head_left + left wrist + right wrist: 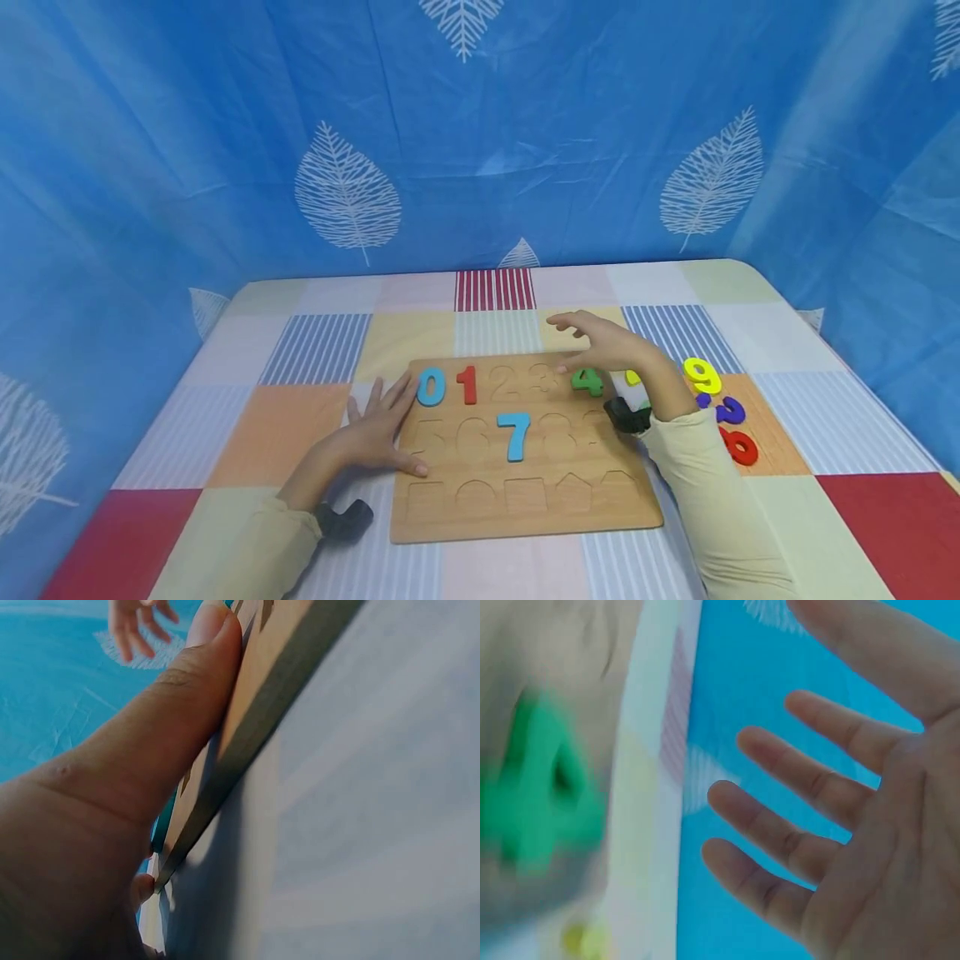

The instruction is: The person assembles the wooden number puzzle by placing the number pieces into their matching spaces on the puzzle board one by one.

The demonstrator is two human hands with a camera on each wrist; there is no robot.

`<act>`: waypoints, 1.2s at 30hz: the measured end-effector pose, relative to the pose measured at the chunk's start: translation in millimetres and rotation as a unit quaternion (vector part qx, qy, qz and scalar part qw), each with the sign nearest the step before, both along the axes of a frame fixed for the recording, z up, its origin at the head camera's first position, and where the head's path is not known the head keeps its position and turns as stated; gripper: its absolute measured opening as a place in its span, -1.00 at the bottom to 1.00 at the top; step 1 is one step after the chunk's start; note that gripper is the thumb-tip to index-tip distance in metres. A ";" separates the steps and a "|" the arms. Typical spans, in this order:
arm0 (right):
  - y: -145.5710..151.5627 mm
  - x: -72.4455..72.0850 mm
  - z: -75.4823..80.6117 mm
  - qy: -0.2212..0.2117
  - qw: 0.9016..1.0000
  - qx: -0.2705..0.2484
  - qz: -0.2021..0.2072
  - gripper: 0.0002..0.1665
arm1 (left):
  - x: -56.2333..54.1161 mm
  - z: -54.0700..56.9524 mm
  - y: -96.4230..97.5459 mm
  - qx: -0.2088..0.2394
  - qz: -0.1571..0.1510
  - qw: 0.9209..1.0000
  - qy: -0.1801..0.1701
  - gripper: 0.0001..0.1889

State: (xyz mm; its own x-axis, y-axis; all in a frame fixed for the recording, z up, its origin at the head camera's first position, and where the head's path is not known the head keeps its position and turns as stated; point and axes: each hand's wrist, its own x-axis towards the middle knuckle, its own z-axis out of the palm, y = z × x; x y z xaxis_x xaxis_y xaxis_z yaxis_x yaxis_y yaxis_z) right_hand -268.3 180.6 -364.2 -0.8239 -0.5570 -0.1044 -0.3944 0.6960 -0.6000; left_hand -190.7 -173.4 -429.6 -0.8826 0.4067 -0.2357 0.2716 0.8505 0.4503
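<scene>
A wooden number board (491,531) with cut-out recesses lies on the table. My left hand (378,432) rests at its left edge, fingers spread, the thumb (202,645) on the board's surface. My right hand (600,342) is raised over the board's top right corner, holding nothing; the right wrist view shows its fingers (795,787) spread. Just below it is the green number 4 (587,382), blurred in the right wrist view. A blue 0 (431,387) and a red 1 (467,385) sit in the top row, and a light-blue 7 (514,437) in the middle row.
Right of the board lie a yellow 9 (702,376), a purple number piece (731,410) and a red number piece (740,447), partly behind the right arm. A patchwork cloth (300,425) covers the table. A blue curtain (525,150) hangs behind it.
</scene>
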 end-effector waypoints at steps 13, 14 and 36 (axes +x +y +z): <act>86.9 0.8 -23.7 -0.072 0.994 0.026 -0.072 -0.04 | -0.4 0.0 3.5 0.004 0.005 1.000 -0.002 0.34; 89.8 0.2 -25.1 -0.076 0.994 0.031 -0.078 -0.03 | -0.5 -0.4 3.7 0.004 0.005 1.000 -0.003 0.34; 94.4 0.9 -32.3 -0.043 0.991 0.100 -0.072 -0.23 | -0.2 -0.8 5.6 0.014 0.008 1.000 -0.002 0.34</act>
